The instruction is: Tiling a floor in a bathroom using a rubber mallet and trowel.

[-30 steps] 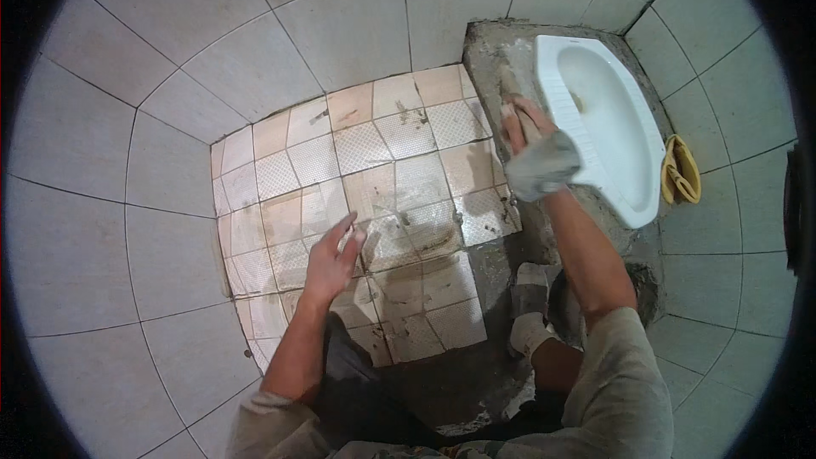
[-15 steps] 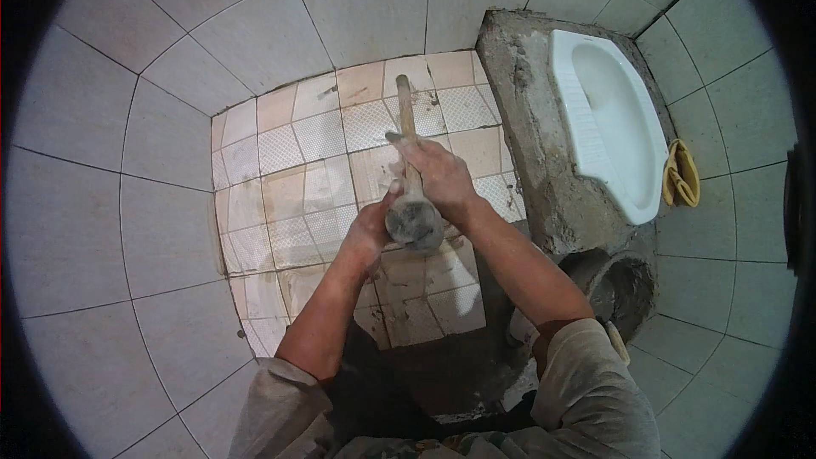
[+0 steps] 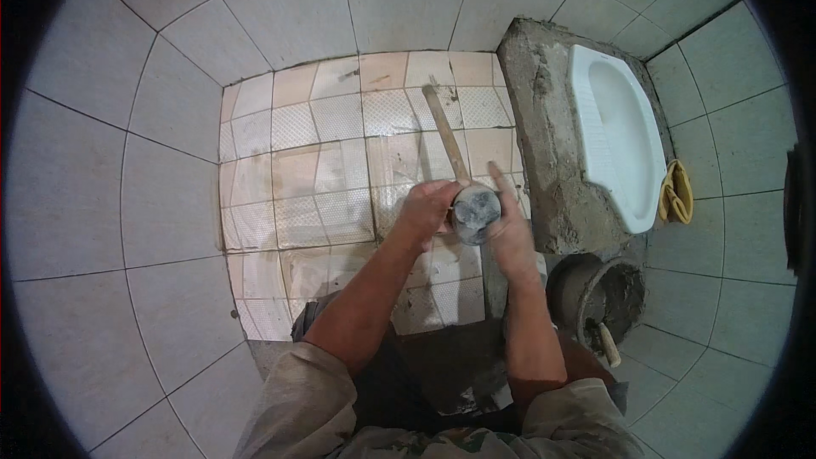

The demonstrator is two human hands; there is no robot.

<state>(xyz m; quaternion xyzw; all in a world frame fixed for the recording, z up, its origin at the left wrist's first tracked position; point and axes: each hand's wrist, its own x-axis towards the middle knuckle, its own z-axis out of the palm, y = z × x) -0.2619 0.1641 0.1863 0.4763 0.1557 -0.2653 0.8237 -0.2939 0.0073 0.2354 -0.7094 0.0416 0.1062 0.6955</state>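
A mallet (image 3: 476, 214) with a round, dusty grey head and a pale wooden handle is held up between my hands, above the tiled floor. Its head is towards me, while the handle slants away and slightly left. My left hand (image 3: 427, 206) is closed against the left side of the head, with its fingertips partly hidden. My right hand (image 3: 513, 238) holds the opposite side of the head, with one slightly blurred finger stretched up beside the handle's base.
On the right, a white squat toilet (image 3: 619, 132) is set in a rough cement platform (image 3: 544, 119). Yellow gloves (image 3: 677, 193) lie beside it. Nearer stands a mortar-caked bucket (image 3: 586, 293) with a wooden-handled tool (image 3: 609, 344) in it. Tiled walls (image 3: 170, 212) enclose the patterned floor tiles (image 3: 336, 161).
The mallet has shifted right in the view and its handle now tilts further left. My right hand has moved from the handle down to the right side of the head.
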